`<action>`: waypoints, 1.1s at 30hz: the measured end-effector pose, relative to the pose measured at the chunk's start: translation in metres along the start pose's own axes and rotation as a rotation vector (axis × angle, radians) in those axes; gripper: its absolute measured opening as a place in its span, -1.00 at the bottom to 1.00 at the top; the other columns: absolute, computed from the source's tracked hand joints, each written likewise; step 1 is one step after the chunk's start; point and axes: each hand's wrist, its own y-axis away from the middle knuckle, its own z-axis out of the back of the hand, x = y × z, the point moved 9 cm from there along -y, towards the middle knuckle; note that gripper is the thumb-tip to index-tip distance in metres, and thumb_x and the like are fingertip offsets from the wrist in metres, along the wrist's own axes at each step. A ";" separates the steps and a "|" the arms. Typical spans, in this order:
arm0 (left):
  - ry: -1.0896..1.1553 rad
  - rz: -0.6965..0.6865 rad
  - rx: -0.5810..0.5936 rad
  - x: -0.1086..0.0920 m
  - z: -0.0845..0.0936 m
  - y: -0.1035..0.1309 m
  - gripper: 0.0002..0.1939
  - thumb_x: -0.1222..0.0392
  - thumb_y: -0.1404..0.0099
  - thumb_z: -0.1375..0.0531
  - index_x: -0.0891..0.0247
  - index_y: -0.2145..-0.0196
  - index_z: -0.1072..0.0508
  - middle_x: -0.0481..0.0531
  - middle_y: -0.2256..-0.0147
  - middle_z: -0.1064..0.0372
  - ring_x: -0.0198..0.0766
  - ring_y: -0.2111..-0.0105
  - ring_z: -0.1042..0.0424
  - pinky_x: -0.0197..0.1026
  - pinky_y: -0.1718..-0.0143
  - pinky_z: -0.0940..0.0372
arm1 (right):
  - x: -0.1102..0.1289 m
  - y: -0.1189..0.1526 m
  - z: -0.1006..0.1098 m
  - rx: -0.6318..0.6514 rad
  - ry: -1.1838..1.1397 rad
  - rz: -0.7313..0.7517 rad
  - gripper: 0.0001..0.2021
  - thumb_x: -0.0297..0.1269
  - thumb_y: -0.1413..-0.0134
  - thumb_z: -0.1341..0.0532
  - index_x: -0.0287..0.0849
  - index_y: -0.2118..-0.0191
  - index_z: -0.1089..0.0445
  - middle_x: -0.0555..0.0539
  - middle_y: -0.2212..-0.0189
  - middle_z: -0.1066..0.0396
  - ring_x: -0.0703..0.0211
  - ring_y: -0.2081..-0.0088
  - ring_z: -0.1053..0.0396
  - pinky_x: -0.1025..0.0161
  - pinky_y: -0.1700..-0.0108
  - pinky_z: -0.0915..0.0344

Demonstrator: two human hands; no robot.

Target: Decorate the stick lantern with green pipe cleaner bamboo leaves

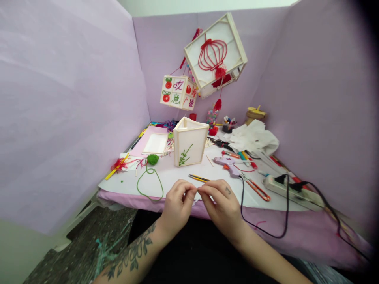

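Note:
My left hand (179, 201) and my right hand (222, 203) meet fingertip to fingertip above the table's front edge. Both are closed in a pinch, and whatever lies between the fingertips is too small to make out. Just beyond them a yellow and black pencil (199, 178) lies on the table. Behind it stands a white three-sided lantern (191, 144) with a stick frame and a green bamboo-like sprig on its front panel. A ball of green yarn (152, 159) rests to the left, its loose strand (162, 185) looping toward the front edge.
A lilac glue gun (226, 162), orange-handled scissors (259, 190) and a power strip (291, 191) with black cords lie to the right. Crumpled white paper (251, 136) sits behind them. Two decorated lanterns, a large one (214, 51) and a smaller one (174, 91), hang above the back.

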 end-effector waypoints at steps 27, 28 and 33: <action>-0.178 0.152 -0.120 0.091 0.023 0.002 -0.84 0.20 -0.37 -0.09 0.24 0.36 -0.40 0.00 0.38 -0.37 -0.29 0.39 -0.35 -0.28 0.43 -0.22 | -0.229 0.023 0.008 0.416 -0.006 -1.046 -0.56 0.07 0.00 -0.13 -0.17 0.13 -0.36 -0.17 0.30 -0.52 0.06 0.31 -0.47 0.24 0.36 -0.34; -0.178 0.152 -0.115 0.091 0.022 0.002 -0.84 0.21 -0.37 -0.08 0.24 0.36 -0.40 0.00 0.38 -0.37 -0.29 0.39 -0.35 -0.28 0.42 -0.22 | -0.219 0.021 0.000 0.410 -0.126 -1.032 -0.56 0.04 0.03 -0.15 -0.17 0.11 -0.34 -0.17 0.26 -0.52 0.07 0.30 -0.48 0.24 0.34 -0.35; -0.181 0.140 -0.095 0.088 0.021 0.002 -0.83 0.21 -0.37 -0.07 0.24 0.37 -0.39 0.00 0.39 -0.36 -0.28 0.39 -0.35 -0.26 0.39 -0.23 | -0.172 0.014 -0.043 0.465 -0.635 -0.946 -0.63 -0.19 0.26 -0.31 -0.23 0.25 -0.37 -0.18 0.36 -0.54 0.10 0.42 -0.46 0.21 0.38 -0.35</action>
